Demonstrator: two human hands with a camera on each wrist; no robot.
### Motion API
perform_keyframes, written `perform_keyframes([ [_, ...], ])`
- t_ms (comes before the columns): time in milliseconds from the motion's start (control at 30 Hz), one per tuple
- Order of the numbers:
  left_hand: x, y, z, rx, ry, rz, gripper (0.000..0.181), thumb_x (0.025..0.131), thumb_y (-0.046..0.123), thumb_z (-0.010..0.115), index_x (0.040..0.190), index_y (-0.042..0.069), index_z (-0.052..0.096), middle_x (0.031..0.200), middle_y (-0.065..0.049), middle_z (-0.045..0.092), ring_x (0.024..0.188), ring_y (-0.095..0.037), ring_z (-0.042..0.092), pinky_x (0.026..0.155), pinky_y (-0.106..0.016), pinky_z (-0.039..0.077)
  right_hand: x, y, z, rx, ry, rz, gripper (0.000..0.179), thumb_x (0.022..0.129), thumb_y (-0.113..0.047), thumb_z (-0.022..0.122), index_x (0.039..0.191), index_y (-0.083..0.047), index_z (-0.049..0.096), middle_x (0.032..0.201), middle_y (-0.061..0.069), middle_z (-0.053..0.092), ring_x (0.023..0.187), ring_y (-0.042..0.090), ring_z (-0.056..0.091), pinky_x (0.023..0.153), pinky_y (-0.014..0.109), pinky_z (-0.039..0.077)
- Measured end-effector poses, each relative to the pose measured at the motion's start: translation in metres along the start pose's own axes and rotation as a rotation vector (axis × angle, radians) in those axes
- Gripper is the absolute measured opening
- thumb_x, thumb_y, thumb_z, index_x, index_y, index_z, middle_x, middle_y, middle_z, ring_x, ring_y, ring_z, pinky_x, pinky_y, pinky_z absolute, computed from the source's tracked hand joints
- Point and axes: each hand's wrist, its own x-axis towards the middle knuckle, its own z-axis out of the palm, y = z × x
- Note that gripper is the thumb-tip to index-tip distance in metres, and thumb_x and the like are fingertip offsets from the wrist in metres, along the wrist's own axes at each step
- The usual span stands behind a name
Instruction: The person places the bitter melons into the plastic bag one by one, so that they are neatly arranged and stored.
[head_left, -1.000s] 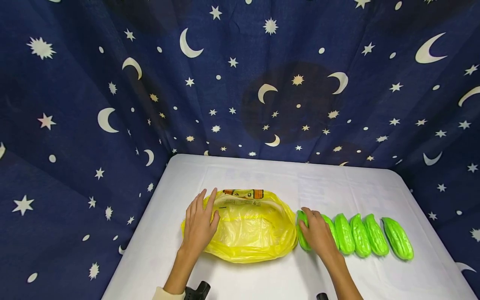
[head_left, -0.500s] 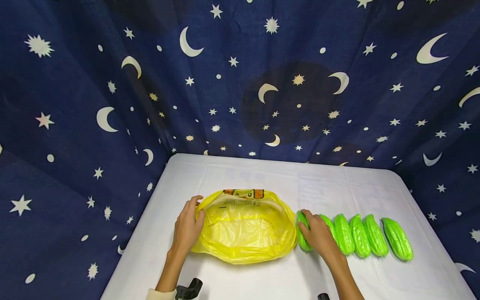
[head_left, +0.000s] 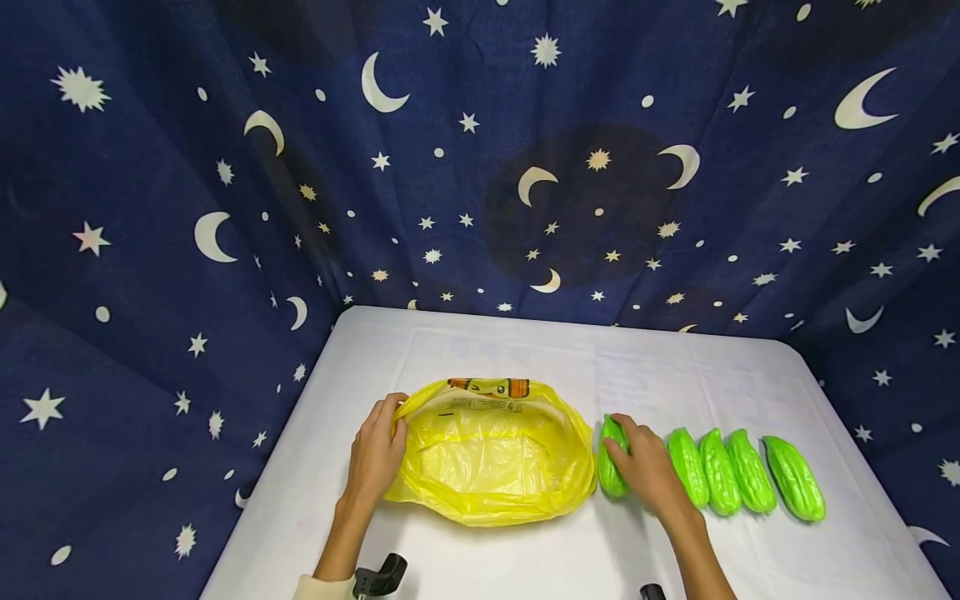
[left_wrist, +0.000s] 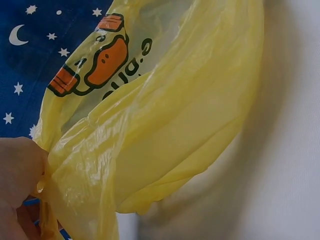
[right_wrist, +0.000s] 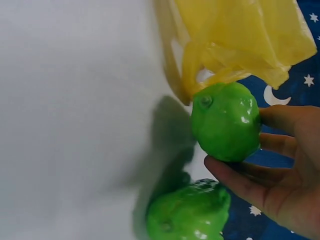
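Observation:
A yellow plastic bag (head_left: 480, 507) stands with its mouth spread wide in the middle of the white table. At its left rim my left hand (head_left: 373, 454) pinches the thin plastic between thumb and fingers; the left wrist view shows the bag's side (left_wrist: 175, 130) stretching away from that grip. My right hand (head_left: 651, 468) holds a green bitter melon (head_left: 612, 467) just right of the bag, with thumb and fingers around its side. In the right wrist view the held bitter melon (right_wrist: 227, 125) overlaps the bag's lower edge, and its shadow falls on the cloth.
Several more green bitter melons (head_left: 722, 475) lie in a row to the right. One of them (right_wrist: 190, 215) is close below the held one in the right wrist view. A dark blue curtain (head_left: 480, 167) with moons and stars rises behind the white table (head_left: 525, 342).
My left hand has moved left from over the bag to its left rim and taken hold of it. My right hand has shifted the bitter melon slightly up and right.

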Motion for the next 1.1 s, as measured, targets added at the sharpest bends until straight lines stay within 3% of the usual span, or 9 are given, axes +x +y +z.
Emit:
perform_keyframes([
  [600, 0.001, 0.0, 0.002, -0.036, -0.001, 0.018, 0.028, 0.096, -0.002, 0.058, 0.122, 0.008, 0.061, 0.106, -0.011, 0.065, 0.086, -0.029, 0.064, 0.068, -0.043, 0.052, 0.003, -0.02, -0.03, 0.003, 0.079, -0.049, 0.047, 0.097, -0.023, 0.066, 0.138, -0.004, 0.054, 0.105, 0.021, 0.065, 0.09, 0.033, 0.063, 0.077, 0.053, 0.051],
  [867, 0.003, 0.002, 0.001, -0.047, -0.008, 0.014, 0.028, 0.096, -0.001, 0.058, 0.122, 0.008, 0.061, 0.108, -0.012, 0.065, 0.089, -0.03, 0.065, 0.071, -0.044, 0.053, 0.002, -0.042, -0.038, 0.012, 0.09, -0.057, 0.048, 0.097, -0.027, 0.065, 0.14, -0.008, 0.053, 0.106, 0.017, 0.064, 0.085, 0.028, 0.06, 0.07, 0.045, 0.05],
  [1100, 0.003, 0.002, 0.003, -0.046, -0.003, 0.025, 0.028, 0.095, -0.002, 0.058, 0.122, 0.009, 0.061, 0.107, -0.011, 0.065, 0.087, -0.028, 0.064, 0.07, -0.043, 0.052, 0.0, -0.062, -0.036, 0.062, 0.105, -0.072, 0.048, 0.098, -0.03, 0.063, 0.142, -0.012, 0.053, 0.116, 0.017, 0.063, 0.092, 0.03, 0.063, 0.073, 0.046, 0.053],
])
